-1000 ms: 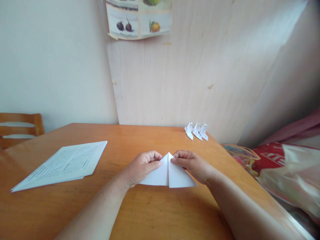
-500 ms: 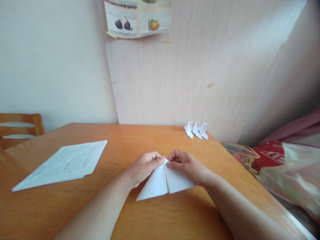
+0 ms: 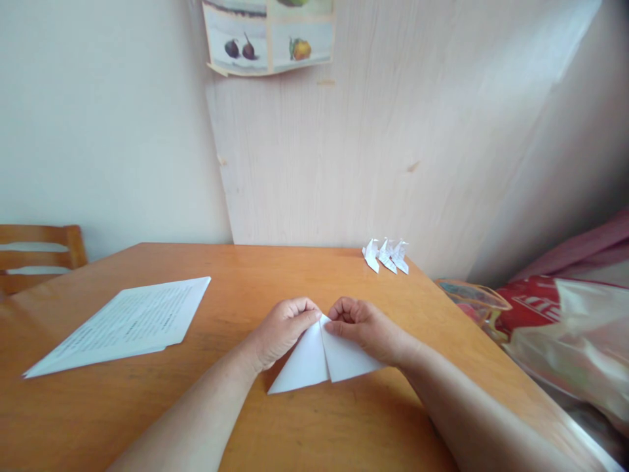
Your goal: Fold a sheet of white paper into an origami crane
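Observation:
A folded sheet of white paper [image 3: 305, 364] is held low over the table in front of me, its point away from me and its wide edge toward me. A crease or seam runs down its middle from the tip. My left hand [image 3: 285, 328] pinches it near the tip with the thumb on top. On the other side of the seam, my right hand [image 3: 366, 328] grips it with thumb and curled fingers, covering part of the right flap. The underside of the paper is hidden.
Printed sheets [image 3: 132, 321] lie stacked on the left of the wooden table [image 3: 236, 269]. Three folded paper figures [image 3: 386, 255] stand at the back right corner. Beyond the right edge are plastic bags [image 3: 574, 341]. A chair [image 3: 44, 246] stands at the far left.
Almost nothing differs. Both hands keep their pinch near the paper's tip, with only a very slight shift; the view has moved a little.

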`<state>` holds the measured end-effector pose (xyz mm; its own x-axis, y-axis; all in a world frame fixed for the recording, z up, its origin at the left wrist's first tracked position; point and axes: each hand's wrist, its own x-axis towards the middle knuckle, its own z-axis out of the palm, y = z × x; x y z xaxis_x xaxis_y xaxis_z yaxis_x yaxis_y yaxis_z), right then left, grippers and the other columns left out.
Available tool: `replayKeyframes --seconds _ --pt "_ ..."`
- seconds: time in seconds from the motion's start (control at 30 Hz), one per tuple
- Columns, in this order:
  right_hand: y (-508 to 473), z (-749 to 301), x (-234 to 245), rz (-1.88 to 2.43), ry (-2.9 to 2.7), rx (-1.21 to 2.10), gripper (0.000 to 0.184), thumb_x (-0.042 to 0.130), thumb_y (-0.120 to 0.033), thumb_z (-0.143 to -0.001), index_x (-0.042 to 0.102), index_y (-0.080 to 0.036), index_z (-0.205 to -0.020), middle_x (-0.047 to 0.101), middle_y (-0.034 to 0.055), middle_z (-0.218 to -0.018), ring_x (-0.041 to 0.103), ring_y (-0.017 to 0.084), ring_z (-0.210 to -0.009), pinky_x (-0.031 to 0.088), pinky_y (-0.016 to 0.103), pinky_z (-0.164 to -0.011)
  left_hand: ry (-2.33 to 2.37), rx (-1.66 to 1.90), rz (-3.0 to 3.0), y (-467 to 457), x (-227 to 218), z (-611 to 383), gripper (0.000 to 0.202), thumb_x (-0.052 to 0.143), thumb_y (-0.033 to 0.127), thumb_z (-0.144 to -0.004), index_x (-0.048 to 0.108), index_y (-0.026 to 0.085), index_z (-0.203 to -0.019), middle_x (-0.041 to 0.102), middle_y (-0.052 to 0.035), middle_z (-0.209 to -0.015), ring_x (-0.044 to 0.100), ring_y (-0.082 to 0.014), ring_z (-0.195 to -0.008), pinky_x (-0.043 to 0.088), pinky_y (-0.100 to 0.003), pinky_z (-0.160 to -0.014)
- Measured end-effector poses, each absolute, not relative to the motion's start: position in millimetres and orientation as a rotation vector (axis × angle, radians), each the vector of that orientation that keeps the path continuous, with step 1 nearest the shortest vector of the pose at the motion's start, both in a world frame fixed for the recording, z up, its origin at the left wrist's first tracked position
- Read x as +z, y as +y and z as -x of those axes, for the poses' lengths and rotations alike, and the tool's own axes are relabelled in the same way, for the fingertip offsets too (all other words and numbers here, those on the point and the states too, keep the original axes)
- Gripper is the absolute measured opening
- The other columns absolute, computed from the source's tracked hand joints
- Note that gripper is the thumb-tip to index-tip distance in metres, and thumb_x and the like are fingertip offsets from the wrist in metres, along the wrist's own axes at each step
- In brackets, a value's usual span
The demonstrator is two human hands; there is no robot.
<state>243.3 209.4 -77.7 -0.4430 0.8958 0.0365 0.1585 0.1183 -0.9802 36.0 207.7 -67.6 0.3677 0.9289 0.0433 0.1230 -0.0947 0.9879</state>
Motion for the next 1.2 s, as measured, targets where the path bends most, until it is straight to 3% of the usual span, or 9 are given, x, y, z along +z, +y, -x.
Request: replayKeyframes --seconds 0.27,0.37,0.47,0.67,0.73,0.83,0.97,1.03,1.2 --pt "210.8 -245.6 -79.6 1.004 -1.654 1.465 0.034 0.074 -0.049 -0.081 0.056 -0.021 -0.091 0.058 -0.0032 -0.072 0.048 0.009 -0.055 0.035 0.022 -0.048 0.907 0.962 -1.460 208.3 -64.8 -36.4 0.028 0.058 0.038 -0.088 0.067 0.014 -0.077 0.057 0.0001 -0.070 0.047 -0.0137 -0.068 0.036 -0.026 -0.064" --pt "210.4 -246.0 -78.7 1.002 -1.656 1.478 0.035 0.073 -0.050 -0.082 0.057 -0.021 -0.093 0.060 -0.0026 -0.074 0.050 0.010 -0.056 0.037 0.022 -0.049 0.904 0.931 -1.449 208.1 -64.4 -35.4 0.022 0.058 0.035 -0.088 0.067 0.015 -0.086 0.058 0.0003 -0.074 0.048 -0.0136 -0.069 0.037 -0.025 -0.065" --pt "209.9 -246.3 -76.7 1.014 -1.663 1.471 0.034 0.071 -0.051 -0.084 0.059 -0.021 -0.094 0.059 -0.0026 -0.072 0.050 0.010 -0.056 0.037 0.022 -0.049 0.877 0.875 -1.415 206.9 -63.9 -33.9 0.019 0.061 0.030 -0.085 0.066 0.016 -0.096 0.059 0.0005 -0.080 0.051 -0.0131 -0.070 0.038 -0.025 -0.066" --pt "206.4 -249.6 -64.7 1.010 -1.663 1.455 0.040 0.068 -0.059 -0.085 0.060 -0.020 -0.091 0.057 -0.0027 -0.070 0.049 0.010 -0.056 0.036 0.023 -0.050 0.880 0.810 -1.346 205.1 -62.9 -32.0 0.021 0.069 0.033 -0.079 0.057 0.019 -0.091 0.057 0.0025 -0.075 0.051 -0.0120 -0.064 0.036 -0.024 -0.060" --pt "204.3 -253.8 -58.6 0.971 -1.706 1.481 0.043 0.065 -0.062 -0.087 0.062 -0.020 -0.098 0.060 -0.0011 -0.075 0.052 0.011 -0.060 0.037 0.023 -0.053 0.871 0.850 -1.346 205.0 -62.4 -32.0 0.024 0.069 0.034 -0.079 0.055 0.019 -0.090 0.056 0.0031 -0.075 0.051 -0.0116 -0.063 0.036 -0.024 -0.060" --pt "201.3 -261.6 -51.1 0.842 -1.830 1.549 0.058 0.066 -0.062 -0.086 0.057 -0.023 -0.129 0.066 0.0058 -0.105 0.062 0.019 -0.088 0.046 0.027 -0.069 0.862 0.905 -1.353 205.0 -61.4 -31.7 0.025 0.070 0.035 -0.080 0.050 0.020 -0.088 0.054 0.0042 -0.074 0.050 -0.0111 -0.063 0.035 -0.023 -0.059" --pt "199.9 -266.4 -49.5 0.866 -2.053 1.396 0.080 0.076 -0.050 -0.082 0.042 -0.026 -0.150 0.058 0.0109 -0.134 0.054 0.028 -0.122 0.045 0.039 -0.097 0.922 0.916 -1.381 206.1 -61.0 -29.4 0.027 0.069 0.036 -0.081 0.048 0.021 -0.088 0.054 0.0046 -0.073 0.050 -0.0109 -0.061 0.035 -0.023 -0.057" --pt "200.4 -265.8 -51.7 0.922 -2.113 1.329 0.078 0.077 -0.045 -0.083 0.042 -0.027 -0.150 0.061 0.0098 -0.130 0.056 0.027 -0.119 0.045 0.040 -0.099 0.973 0.898 -1.403 207.2 -61.5 -27.5 0.028 0.069 0.037 -0.081 0.048 0.021 -0.088 0.054 0.0046 -0.073 0.051 -0.0112 -0.061 0.037 -0.023 -0.057" --pt "203.1 -265.5 -55.7 1.085 -2.124 1.391 0.063 0.071 -0.041 -0.087 0.049 -0.029 -0.146 0.066 0.0082 -0.121 0.063 0.025 -0.104 0.049 0.036 -0.085 1.131 0.695 -1.500 208.6 -65.3 -21.9 0.028 0.067 0.043 -0.081 0.053 0.020 -0.091 0.061 0.0020 -0.075 0.056 -0.0141 -0.063 0.038 -0.024 -0.054"
